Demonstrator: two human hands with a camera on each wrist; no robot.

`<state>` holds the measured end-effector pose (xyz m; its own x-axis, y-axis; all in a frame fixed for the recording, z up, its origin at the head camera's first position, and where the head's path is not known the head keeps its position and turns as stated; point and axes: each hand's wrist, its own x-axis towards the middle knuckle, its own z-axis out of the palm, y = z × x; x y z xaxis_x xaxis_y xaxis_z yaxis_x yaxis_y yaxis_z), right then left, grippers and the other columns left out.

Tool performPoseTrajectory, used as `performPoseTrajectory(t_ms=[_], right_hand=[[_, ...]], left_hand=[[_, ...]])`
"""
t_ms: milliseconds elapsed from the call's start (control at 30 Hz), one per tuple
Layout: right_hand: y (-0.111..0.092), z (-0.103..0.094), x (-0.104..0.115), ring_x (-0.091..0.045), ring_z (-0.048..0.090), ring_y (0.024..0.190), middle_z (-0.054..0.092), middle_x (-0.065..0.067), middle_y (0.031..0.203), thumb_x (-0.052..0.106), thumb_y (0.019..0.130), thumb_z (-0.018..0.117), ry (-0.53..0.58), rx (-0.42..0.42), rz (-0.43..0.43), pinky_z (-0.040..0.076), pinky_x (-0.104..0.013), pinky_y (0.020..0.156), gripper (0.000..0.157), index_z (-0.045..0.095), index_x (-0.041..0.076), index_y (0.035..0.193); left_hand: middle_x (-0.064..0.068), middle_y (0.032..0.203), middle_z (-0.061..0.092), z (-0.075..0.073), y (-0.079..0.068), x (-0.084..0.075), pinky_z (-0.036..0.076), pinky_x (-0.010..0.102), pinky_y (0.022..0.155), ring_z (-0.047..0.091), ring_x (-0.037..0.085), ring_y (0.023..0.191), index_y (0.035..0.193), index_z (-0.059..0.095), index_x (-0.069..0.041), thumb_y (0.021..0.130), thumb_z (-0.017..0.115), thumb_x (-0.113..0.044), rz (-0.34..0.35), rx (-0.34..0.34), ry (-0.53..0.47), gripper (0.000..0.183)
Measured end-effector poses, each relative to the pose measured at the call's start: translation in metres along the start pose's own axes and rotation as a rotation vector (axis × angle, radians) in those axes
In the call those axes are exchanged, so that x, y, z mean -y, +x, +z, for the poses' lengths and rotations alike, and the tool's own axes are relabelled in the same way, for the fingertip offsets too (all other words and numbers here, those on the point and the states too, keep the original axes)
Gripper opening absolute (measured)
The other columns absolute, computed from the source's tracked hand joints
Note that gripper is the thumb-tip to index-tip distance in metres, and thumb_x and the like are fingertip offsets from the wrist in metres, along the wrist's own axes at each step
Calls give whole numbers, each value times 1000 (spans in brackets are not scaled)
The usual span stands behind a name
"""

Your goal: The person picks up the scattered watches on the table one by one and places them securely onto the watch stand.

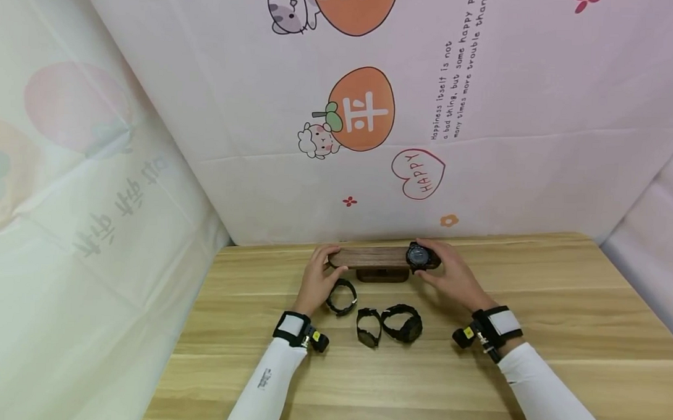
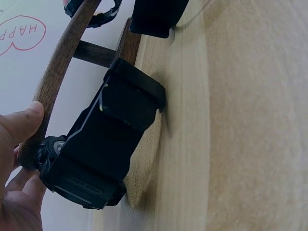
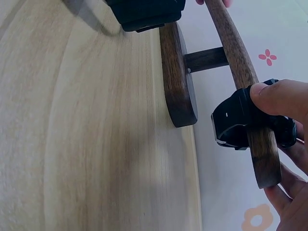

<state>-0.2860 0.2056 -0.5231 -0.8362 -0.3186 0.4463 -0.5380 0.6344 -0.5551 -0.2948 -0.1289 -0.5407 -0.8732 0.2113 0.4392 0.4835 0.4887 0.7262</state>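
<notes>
A dark wooden watch stand (image 1: 368, 258) has a long crossbar above a short base (image 1: 382, 276). My left hand (image 1: 316, 278) grips the left end of the crossbar, thumb in front and fingers behind. Around the bar's right end is a black wristwatch (image 1: 418, 255), its dial facing up. My right hand (image 1: 452, 277) holds this watch between thumb and fingers; in the right wrist view the thumb presses on its strap (image 3: 238, 115). Three black watches lie in front of the stand: one watch (image 1: 341, 310) beside my left wrist, a smaller watch (image 1: 368, 338) and a bulkier watch (image 1: 410, 329).
The wood-grain table (image 1: 562, 292) meets a printed white cloth backdrop (image 1: 248, 188) just behind the stand. Another white cloth wall (image 1: 117, 276) rises on the left. Each wrist wears a strapped camera, the left camera (image 1: 318, 340) being close to the loose watches.
</notes>
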Motion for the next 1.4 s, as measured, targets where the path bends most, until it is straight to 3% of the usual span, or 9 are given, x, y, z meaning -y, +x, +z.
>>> performPoseTrajectory(t_ms=[367, 767, 1100, 1200, 1400], right_hand=[[1, 4, 3, -33, 40, 128, 48, -11, 141, 22, 79, 79, -9, -8, 17, 34, -58, 105, 72, 47, 12, 142], [3, 7, 5, -34, 40, 128, 48, -12, 140, 23, 79, 80, -18, -19, 1, 34, -59, 105, 72, 47, 13, 142], [7, 10, 5, -32, 40, 128, 49, -11, 139, 27, 78, 80, -40, -29, -21, 33, -60, 104, 72, 49, 14, 142], [8, 11, 6, -32, 38, 129, 48, -11, 140, 29, 79, 79, -48, -23, -17, 33, -60, 104, 72, 48, 16, 143], [9, 12, 8, -33, 36, 131, 47, -13, 142, 32, 81, 77, -55, -13, -6, 32, -61, 105, 70, 48, 15, 143]], left_hand=[[11, 140, 45, 2, -1, 2, 50, 43, 96, 44, 21, 126, 135, 51, -6, 90, 68, -25, 28, -8, -9, 51], [9, 140, 46, 1, -1, 1, 49, 42, 97, 44, 19, 127, 135, 52, -10, 89, 68, -23, 10, -9, -8, 50], [28, 130, 48, -2, -2, -27, 50, 53, 92, 49, 38, 119, 128, 53, 3, 85, 69, 0, 85, -79, -63, 46], [25, 131, 49, -2, -3, -26, 50, 49, 93, 49, 34, 120, 129, 53, -1, 86, 69, -4, 75, -70, -43, 46], [13, 136, 48, 1, -1, -4, 49, 39, 97, 47, 20, 123, 134, 51, -3, 89, 68, -19, 33, -19, -32, 50]])
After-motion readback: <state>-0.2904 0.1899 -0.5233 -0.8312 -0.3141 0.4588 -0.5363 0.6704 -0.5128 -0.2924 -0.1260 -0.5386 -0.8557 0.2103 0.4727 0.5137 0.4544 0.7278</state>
